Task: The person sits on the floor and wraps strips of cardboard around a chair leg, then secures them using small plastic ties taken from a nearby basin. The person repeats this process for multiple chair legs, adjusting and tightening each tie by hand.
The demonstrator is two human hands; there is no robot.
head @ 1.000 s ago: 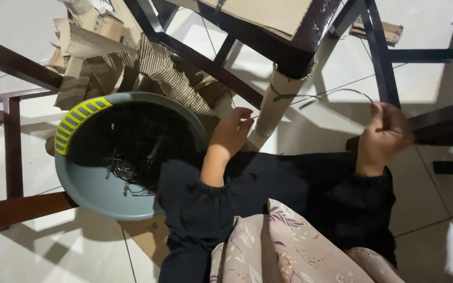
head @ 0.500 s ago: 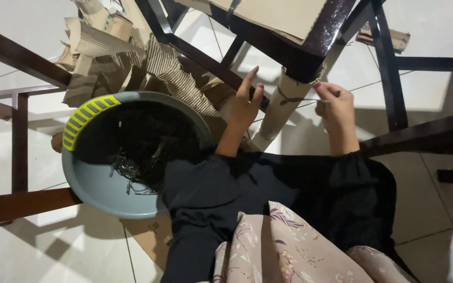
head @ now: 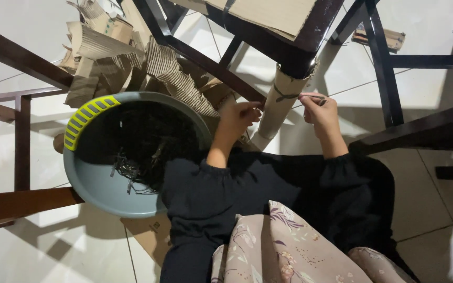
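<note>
2 hands around cardboard-wrapped table leg, thin cord-bound.

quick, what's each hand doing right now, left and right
Left hand: fingers curled against the cardboard-wrapped table leg; a firm grip cannot be told.
Right hand: pinched shut on a thin string at the leg.

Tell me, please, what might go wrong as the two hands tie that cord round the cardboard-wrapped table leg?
1. The thin dark cord looks slack between the left hand and right hand; if either grip slips, the brown cardboard sleeve on the dark wooden table leg could loosen.
2. The round grey plastic basin of dark strands sits right beside the left forearm; an elbow could knock it.
3. The loose corrugated cardboard scraps crowd the floor nearby.
</note>
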